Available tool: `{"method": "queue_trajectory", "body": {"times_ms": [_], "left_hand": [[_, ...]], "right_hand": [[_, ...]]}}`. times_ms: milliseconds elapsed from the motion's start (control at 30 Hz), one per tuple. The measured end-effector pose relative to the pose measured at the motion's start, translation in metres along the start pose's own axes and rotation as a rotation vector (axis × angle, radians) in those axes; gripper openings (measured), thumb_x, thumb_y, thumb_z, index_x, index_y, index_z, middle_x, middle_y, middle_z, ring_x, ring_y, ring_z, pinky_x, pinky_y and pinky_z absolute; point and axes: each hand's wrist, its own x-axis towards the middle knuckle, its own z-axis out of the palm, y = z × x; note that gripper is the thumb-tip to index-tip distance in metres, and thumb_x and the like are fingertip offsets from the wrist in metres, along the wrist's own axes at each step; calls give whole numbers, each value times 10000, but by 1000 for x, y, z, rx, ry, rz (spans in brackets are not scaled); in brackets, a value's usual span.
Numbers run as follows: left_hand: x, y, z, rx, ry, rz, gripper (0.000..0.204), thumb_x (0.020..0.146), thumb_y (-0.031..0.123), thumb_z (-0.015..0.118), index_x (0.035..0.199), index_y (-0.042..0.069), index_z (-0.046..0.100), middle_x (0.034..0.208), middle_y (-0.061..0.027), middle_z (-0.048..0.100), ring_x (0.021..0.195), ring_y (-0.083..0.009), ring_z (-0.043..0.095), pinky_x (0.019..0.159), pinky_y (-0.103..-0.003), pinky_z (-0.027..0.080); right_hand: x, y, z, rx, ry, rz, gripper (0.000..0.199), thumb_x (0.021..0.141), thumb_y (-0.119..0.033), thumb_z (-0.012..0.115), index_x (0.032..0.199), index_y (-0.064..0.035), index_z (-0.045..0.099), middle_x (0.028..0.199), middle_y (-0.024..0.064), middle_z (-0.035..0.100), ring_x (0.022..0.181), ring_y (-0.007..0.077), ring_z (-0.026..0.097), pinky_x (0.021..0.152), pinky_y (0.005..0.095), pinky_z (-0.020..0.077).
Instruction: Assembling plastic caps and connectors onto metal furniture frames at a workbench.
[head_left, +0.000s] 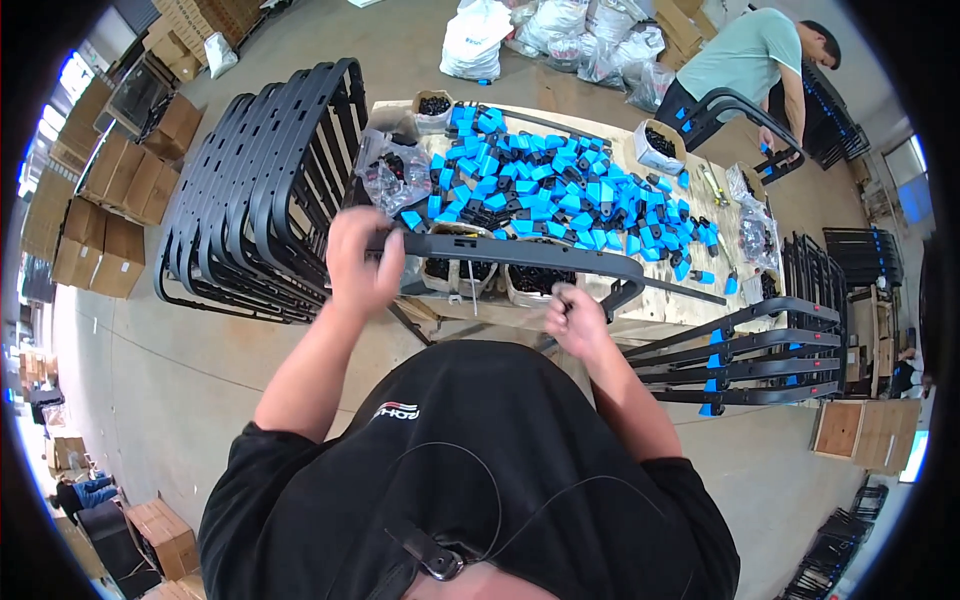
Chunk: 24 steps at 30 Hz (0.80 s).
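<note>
While the left hand [362,262] is clamped around the near end of a dark grey metal frame bar [520,253], the right hand [577,322] is closed on something small and thin, maybe a tool or screw, too small to tell, right under the bar's bent right end. Bar lies across the front edge of the plywood table [690,290], roughly level, over open boxes of black parts [535,280]. Hands well apart, one at each end of the bar.

Judgement on doing it well: keep the left grip firm so the bar doesn't roll, keep the right hand's piece square to the corner, work close to the table edge for support.

Behind the bar, a big heap of blue plastic caps [560,190] mixed with black fittings covers most of the tabletop, plus clear bags of hardware [392,172] and small cartons. Little bare table left, only the strip at the right front.

Left of the table, a stack of black frames [260,195] stands on edge, touching the table's left side, so swinging the bar left is tight. Right, finished frames with blue caps [745,360] lie stacked low, near the right elbow. Floor on the near left looks open. Another person in a green shirt [745,55] works at the far right corner, well apart. Cardboard boxes [110,200] far left
</note>
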Motion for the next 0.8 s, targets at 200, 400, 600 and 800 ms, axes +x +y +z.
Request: {"method": "queue_trajectory", "body": {"times_ms": [200, 400, 600, 800], "left_hand": [[-91, 3, 2, -256, -526, -374, 161, 798, 74, 692, 949, 51, 640, 911, -137, 663, 861, -361, 647, 811, -458, 517], [-90, -53, 83, 180, -966, -363, 310, 866, 147, 615, 1159, 76, 688, 1156, -180, 694, 1065, -393, 661, 945, -482, 516], [-93, -67, 144, 350, -1199, -394, 357, 875, 267, 623, 1154, 64, 715, 1218, -200, 687, 1128, -400, 651, 975, -493, 507], [-93, -56, 163, 323, -1209, -563, 446, 907, 347, 575, 1232, 58, 671, 1291, -193, 658, 1207, -382, 613, 993, -477, 494]], "right_hand": [[-61, 38, -84, 116, 105, -32, 108, 777, -61, 545, 884, -48, 544, 763, 54, 474, 625, 184, 424, 534, 298, 348], [-86, 55, -111, 90, 219, -69, 140, 727, -58, 558, 865, -39, 543, 791, 63, 487, 680, 203, 459, 575, 318, 397], [-115, 38, -101, 11, 172, -45, 80, 764, -108, 579, 805, -75, 519, 681, 10, 421, 599, 171, 413, 526, 311, 358], [-147, 54, -121, 99, 307, -111, 134, 839, -126, 586, 751, -142, 485, 619, -23, 333, 566, 143, 368, 502, 284, 327]]}}
